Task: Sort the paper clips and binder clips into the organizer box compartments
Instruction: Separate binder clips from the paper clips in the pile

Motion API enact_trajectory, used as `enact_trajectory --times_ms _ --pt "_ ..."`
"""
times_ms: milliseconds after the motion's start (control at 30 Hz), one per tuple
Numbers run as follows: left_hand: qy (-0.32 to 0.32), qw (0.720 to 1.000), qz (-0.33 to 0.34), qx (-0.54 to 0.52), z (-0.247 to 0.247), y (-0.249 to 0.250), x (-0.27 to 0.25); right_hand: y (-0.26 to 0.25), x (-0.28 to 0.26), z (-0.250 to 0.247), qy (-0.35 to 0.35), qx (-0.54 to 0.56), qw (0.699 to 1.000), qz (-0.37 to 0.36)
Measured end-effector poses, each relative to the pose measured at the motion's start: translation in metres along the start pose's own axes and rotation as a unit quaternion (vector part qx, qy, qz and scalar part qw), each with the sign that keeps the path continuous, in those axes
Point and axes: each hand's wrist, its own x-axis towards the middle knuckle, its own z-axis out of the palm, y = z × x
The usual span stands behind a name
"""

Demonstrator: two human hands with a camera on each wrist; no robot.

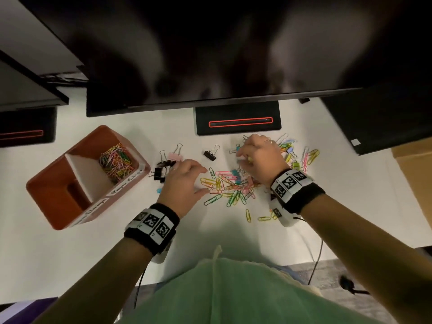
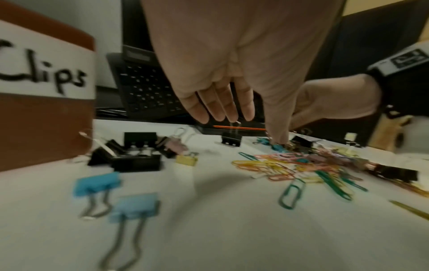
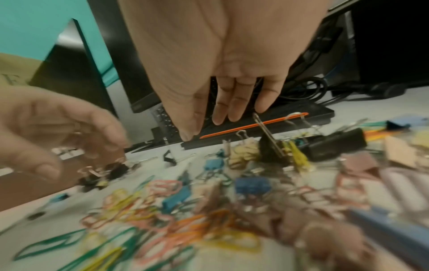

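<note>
The head view alone shows the orange organizer box on the white bench, well to the left of both hands; its far compartment holds a heap of coloured paper clips, and a handwritten label runs along its near wall. The left hand hovers between a group of black binder clips and the loose paper clip pile, its fingers spread and relaxed, holding nothing. The right hand reaches down over the far part of the pile, fingers bent downward; whether it grips a clip cannot be told.

Only the left wrist view shows two blue binder clips lying nearer the wrist than the left fingers, their wire handles pointing toward the camera. A green paper clip lies below the thumb, its long axis running toward the camera.

The right wrist view shows a black binder clip below the right fingers, one wire handle tilted upward.
</note>
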Motion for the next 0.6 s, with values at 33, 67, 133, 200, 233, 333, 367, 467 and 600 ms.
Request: enact_trajectory --times_ms 33,67,133,200,233,333,367,467,600 --pt "-0.019 1.000 0.010 -0.003 0.004 0.007 0.000 -0.007 -0.003 0.000 0.000 0.002 1.000 -0.025" --pt "-0.044 0.999 0.010 -0.002 0.009 0.013 0.001 -0.014 -0.007 0.000 -0.010 0.017 0.998 -0.058" --pt "-0.095 0.995 -0.009 0.021 0.021 0.018 0.002 -0.031 -0.016 0.005 -0.088 0.079 0.988 -0.096" --pt "-0.117 0.992 -0.027 0.041 0.028 0.016 0.004 -0.041 -0.023 0.013 -0.178 0.107 0.974 -0.088" --pt "-0.119 0.992 -0.030 0.042 0.030 0.014 0.005 -0.042 -0.026 0.017 -0.196 0.103 0.972 -0.076" --pt "-0.111 0.993 -0.022 0.015 0.032 0.008 0.005 -0.031 -0.029 0.024 -0.175 0.096 0.980 -0.022" --pt "-0.103 0.994 -0.020 0.002 0.032 0.005 0.005 -0.026 -0.029 0.024 -0.167 0.092 0.982 -0.007" --pt "-0.077 0.997 -0.015 -0.027 0.031 -0.002 0.003 -0.019 -0.028 0.024 -0.152 0.043 0.988 0.002" --pt "-0.072 0.997 -0.009 -0.034 0.031 -0.005 0.004 -0.027 -0.028 0.029 -0.138 -0.041 0.988 -0.049"
